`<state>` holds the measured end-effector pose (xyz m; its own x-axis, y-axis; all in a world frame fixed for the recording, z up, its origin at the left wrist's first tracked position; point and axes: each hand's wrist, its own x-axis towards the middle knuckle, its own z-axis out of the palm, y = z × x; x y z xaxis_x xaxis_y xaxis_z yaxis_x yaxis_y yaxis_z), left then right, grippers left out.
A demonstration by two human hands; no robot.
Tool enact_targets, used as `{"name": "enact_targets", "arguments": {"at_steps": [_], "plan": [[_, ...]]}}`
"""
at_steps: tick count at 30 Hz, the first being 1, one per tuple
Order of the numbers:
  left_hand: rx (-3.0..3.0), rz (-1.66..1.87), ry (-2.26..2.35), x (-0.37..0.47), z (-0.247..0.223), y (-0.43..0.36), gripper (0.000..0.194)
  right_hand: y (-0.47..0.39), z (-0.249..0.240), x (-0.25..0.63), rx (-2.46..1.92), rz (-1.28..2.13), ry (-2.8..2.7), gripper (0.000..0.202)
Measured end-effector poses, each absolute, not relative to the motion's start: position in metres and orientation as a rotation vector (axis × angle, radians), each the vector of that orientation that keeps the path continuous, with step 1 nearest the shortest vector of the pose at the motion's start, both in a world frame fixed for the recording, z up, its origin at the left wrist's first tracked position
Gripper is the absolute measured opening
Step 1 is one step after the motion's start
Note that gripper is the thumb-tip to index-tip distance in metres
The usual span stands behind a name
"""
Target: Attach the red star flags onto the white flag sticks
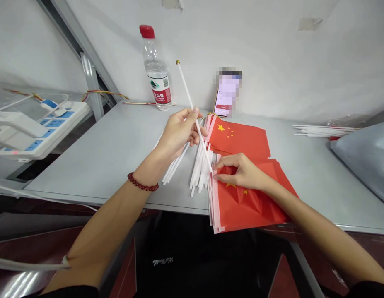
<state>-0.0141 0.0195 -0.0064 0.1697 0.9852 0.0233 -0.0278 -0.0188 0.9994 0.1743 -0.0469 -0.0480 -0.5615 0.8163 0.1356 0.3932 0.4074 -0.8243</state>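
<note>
A slim white flagpole with a gold ball on its top end is held in my left hand, between thumb and fingers. It slants down to the right, and its lower end meets the white sleeve edge of a red flag with yellow stars. My right hand pinches that sleeve at its upper corner. The flag lies on a stack of similar flags that hangs over the table's front edge. Behind it lie red flags on poles, their white shafts bundled together. More white sticks lie partly under my left hand.
A water bottle with a red cap and a phone lean near the wall on the grey table. Power strips are at left. White sticks and a grey bag are at right.
</note>
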Motion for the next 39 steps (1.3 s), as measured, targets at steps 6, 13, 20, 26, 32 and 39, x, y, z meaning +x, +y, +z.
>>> {"name": "enact_targets", "arguments": {"at_steps": [6,13,20,26,32,39], "plan": [[1.284,1.053,1.051,-0.011,-0.009,0.018,0.028,-0.048,-0.046,0.174,-0.982,1.098,-2.157,0.003],[1.291,1.063,1.032,-0.011,-0.011,0.018,0.025,-0.05,-0.046,0.173,-0.969,1.117,-2.178,0.005],[1.281,1.052,1.03,-0.01,-0.013,0.02,0.026,-0.05,-0.045,0.173,-0.952,1.091,-2.189,0.006],[1.251,1.034,1.072,-0.009,-0.015,0.021,0.028,-0.05,-0.044,0.173,-0.956,1.096,-2.203,0.006],[1.259,1.062,1.036,-0.009,-0.016,0.021,0.026,-0.051,-0.043,0.173,-0.956,1.092,-2.222,0.006],[1.256,1.048,1.031,-0.008,-0.017,0.02,0.025,-0.052,-0.043,0.172,-0.956,1.075,-2.243,0.008]]}}
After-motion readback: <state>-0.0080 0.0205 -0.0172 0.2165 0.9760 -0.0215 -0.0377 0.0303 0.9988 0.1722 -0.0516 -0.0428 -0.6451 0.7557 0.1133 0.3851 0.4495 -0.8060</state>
